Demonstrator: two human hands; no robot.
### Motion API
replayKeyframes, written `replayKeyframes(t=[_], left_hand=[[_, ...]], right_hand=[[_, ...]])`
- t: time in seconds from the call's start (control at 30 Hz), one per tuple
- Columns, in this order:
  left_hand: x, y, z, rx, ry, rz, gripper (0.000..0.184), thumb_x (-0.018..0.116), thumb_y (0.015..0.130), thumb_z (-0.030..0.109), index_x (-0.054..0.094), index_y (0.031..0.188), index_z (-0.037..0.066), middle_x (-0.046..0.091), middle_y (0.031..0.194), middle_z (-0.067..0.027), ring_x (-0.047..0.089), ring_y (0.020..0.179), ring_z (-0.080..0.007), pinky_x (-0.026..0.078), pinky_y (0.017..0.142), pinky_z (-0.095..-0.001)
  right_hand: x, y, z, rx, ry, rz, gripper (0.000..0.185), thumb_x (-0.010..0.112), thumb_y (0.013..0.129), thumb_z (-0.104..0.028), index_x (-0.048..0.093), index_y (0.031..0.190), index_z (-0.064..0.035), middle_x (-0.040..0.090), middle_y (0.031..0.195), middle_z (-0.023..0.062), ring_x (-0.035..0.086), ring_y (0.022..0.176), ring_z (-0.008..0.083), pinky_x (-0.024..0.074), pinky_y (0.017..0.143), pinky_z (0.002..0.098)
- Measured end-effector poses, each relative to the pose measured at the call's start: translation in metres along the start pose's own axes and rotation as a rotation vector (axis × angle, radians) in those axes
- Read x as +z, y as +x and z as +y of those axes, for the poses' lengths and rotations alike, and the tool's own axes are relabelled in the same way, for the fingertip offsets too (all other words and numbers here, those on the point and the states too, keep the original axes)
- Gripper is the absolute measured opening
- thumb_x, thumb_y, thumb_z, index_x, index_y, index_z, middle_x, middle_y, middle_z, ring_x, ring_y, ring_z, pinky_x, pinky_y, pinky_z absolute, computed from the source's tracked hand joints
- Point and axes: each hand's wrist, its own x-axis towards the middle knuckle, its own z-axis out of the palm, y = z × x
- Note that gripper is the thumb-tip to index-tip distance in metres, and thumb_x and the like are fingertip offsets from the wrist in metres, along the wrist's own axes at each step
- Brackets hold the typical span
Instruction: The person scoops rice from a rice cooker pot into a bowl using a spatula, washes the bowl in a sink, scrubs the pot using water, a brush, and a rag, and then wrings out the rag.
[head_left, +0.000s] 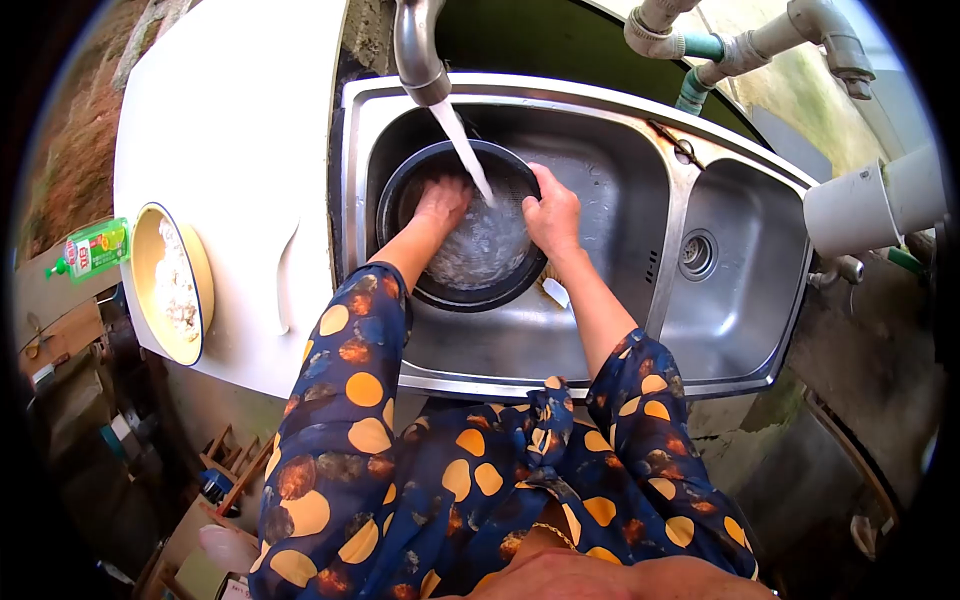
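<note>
A round dark pot (400,185) sits in the larger left basin of the steel sink (620,190). Water runs from the faucet (420,60) into it, and the water inside is rippled. My left hand (443,203) reaches inside the pot, its fingers spread apart near the inner wall and partly under water. On the pot's right rim, my right hand (550,212) grips the edge with the thumb on top. A small white object (556,292) lies in the basin just right of the pot.
A yellow bowl (205,290) with white contents, a green bottle (97,249) and a white spoon-like utensil (284,285) are on the white counter (240,120) at left. A smaller basin with a drain (697,254) and grey pipes (850,212) are at right.
</note>
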Motion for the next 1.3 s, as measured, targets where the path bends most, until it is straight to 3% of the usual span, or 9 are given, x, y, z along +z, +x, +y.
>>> replayKeyframes(t=[0.2,0.47,0.77,1.0,1.03,1.13,1.23,1.27,1.3], left_hand=[[-0.007,-0.035,0.037,0.149,-0.224,-0.410,0.024,0.048,0.081,0.014,0.069,0.091,0.008,0.063,0.101,-0.0156,0.061,0.096,-0.0279,0.049,0.080,-0.0379],[0.002,0.018,0.036,0.049,-0.220,0.225,0.023,0.044,0.083,0.013,0.065,0.088,0.005,0.063,0.096,-0.0165,0.061,0.090,-0.0312,0.050,0.075,-0.0400],[0.001,-0.028,0.059,0.151,-0.189,-0.472,0.025,0.049,0.081,0.014,0.066,0.096,0.003,0.062,0.107,-0.0126,0.057,0.104,-0.0278,0.046,0.086,-0.0370],[-0.021,0.015,0.043,0.075,-0.268,0.044,0.031,0.045,0.083,0.013,0.057,0.110,0.006,0.060,0.107,-0.0169,0.056,0.103,-0.0325,0.042,0.092,-0.0412],[0.010,0.018,0.032,0.052,-0.254,0.294,0.025,0.045,0.083,0.013,0.061,0.102,0.009,0.062,0.103,-0.0131,0.059,0.098,-0.0297,0.049,0.078,-0.0407],[-0.027,-0.004,0.018,-0.117,-0.148,-0.092,0.028,0.047,0.083,0.019,0.062,0.105,0.010,0.058,0.113,-0.0118,0.056,0.105,-0.0248,0.046,0.081,-0.0439],[0.006,-0.033,0.041,-0.201,-0.119,0.050,0.032,0.049,0.082,0.026,0.062,0.106,0.010,0.055,0.120,-0.0148,0.056,0.106,-0.0258,0.045,0.084,-0.0451],[-0.034,-0.040,0.043,-0.159,-0.511,-0.426,0.033,0.045,0.083,0.023,0.060,0.108,0.009,0.058,0.113,-0.0171,0.057,0.104,-0.0290,0.044,0.086,-0.0434],[-0.023,-0.041,0.052,0.035,-0.697,-0.384,0.037,0.045,0.083,0.022,0.052,0.117,0.008,0.056,0.113,-0.0195,0.052,0.108,-0.0324,0.041,0.092,-0.0393]], right_hand=[[0.005,0.006,0.003,0.022,-0.065,-0.007,0.040,0.054,0.066,-0.005,0.057,0.106,-0.0121,0.063,0.082,0.0181,0.060,0.078,0.0367,0.0480,0.071,0.0419],[0.001,0.001,0.004,0.101,-0.072,-0.056,0.041,0.053,0.067,-0.005,0.056,0.107,-0.0125,0.062,0.081,0.0183,0.060,0.077,0.0366,0.0477,0.071,0.0425],[0.008,-0.001,0.003,0.071,-0.056,0.010,0.039,0.054,0.067,-0.006,0.056,0.105,-0.0145,0.063,0.079,0.0171,0.060,0.076,0.0364,0.0477,0.070,0.0432],[0.003,0.003,0.003,0.058,-0.088,-0.084,0.041,0.054,0.068,-0.007,0.054,0.108,-0.0139,0.062,0.084,0.0187,0.059,0.081,0.0371,0.0468,0.074,0.0428],[0.001,0.005,0.003,0.015,-0.074,-0.095,0.042,0.054,0.069,-0.008,0.053,0.110,-0.0133,0.062,0.085,0.0194,0.059,0.082,0.0372,0.0467,0.074,0.0426],[0.000,-0.003,0.007,0.001,0.020,-0.046,0.039,0.056,0.073,-0.012,0.051,0.112,-0.0080,0.062,0.090,0.0186,0.061,0.078,0.0356,0.0473,0.073,0.0418],[0.004,-0.080,0.020,0.389,0.302,-0.056,0.045,0.058,0.079,-0.026,0.047,0.118,-0.0053,0.060,0.101,0.0199,0.058,0.095,0.0331,0.0439,0.083,0.0389],[0.014,-0.102,0.019,0.467,0.377,-0.039,0.048,0.058,0.079,-0.026,0.046,0.119,-0.0042,0.060,0.101,0.0202,0.058,0.095,0.0316,0.0435,0.084,0.0379],[0.024,-0.123,0.017,0.545,0.452,-0.015,0.050,0.058,0.078,-0.026,0.045,0.121,-0.0030,0.059,0.102,0.0204,0.058,0.096,0.0300,0.0432,0.085,0.0370]])
